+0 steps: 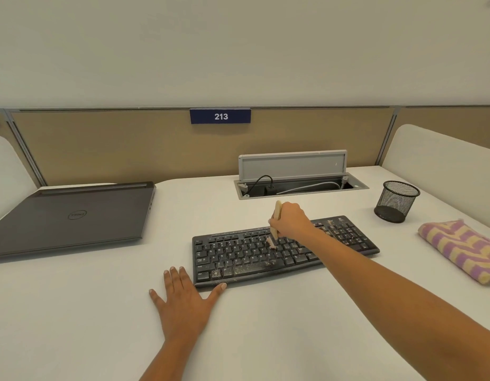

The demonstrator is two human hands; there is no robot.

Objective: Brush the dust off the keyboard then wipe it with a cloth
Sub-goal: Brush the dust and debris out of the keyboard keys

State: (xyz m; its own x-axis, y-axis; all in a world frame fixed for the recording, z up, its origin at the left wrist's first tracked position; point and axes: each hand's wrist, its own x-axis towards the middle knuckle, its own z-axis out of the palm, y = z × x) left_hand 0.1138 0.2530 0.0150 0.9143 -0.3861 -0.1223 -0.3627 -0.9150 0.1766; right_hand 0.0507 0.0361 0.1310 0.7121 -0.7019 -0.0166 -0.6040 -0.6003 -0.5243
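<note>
Wooden brush (277, 210) gripped by right hand (291, 220) touches keyboard (238, 257) (left hand (183, 301) flat).

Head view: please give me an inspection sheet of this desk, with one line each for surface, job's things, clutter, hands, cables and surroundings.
Surface: white desk, matte.
Job's things: black keyboard with pale dust on its lower key rows; brush with its bristles on the middle keys; striped cloth lying at the right, not held.
Clutter: closed laptop at the left; mesh cup at the far right.
Hands: left hand flat on the desk, thumb at the keyboard's front edge; right hand grips the brush.
Cables: black cable and grey cable inside the open cable box.
Surroundings: tan partition with sign "213".
</note>
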